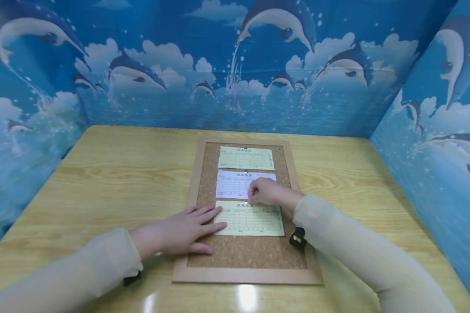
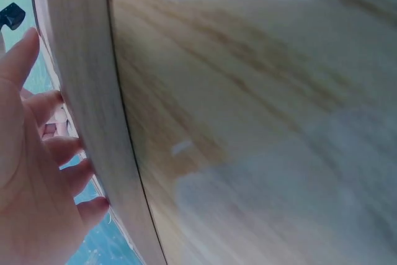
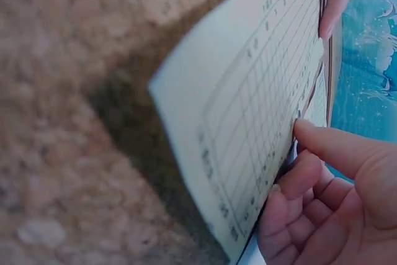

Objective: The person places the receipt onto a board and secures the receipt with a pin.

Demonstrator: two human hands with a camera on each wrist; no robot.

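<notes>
A wood-framed cork board point(image 1: 246, 256) lies on the table with three printed paper slips in a column. The top slip point(image 1: 246, 161) is pale green, the middle slip point(image 1: 231, 184) pale violet, the lowest slip point(image 1: 250, 221) pale green. My left hand point(image 1: 182, 230) rests with spread fingers on the board's left side, fingertips on the lowest slip's left edge. My right hand point(image 1: 266, 191) bends over the middle slip. At the lowest slip's top edge its thumb and curled fingers pinch a small pin point(image 3: 298, 115). A near corner of this slip point(image 3: 186, 91) lifts off the cork.
Small pins also sit at the top edges of the top and middle slips. The wood-grain table point(image 1: 133, 174) extends around the board. Blue dolphin-print cloth point(image 1: 219, 104) walls in the back and both sides. A dark wrist camera point(image 1: 297, 238) hangs at the right cuff.
</notes>
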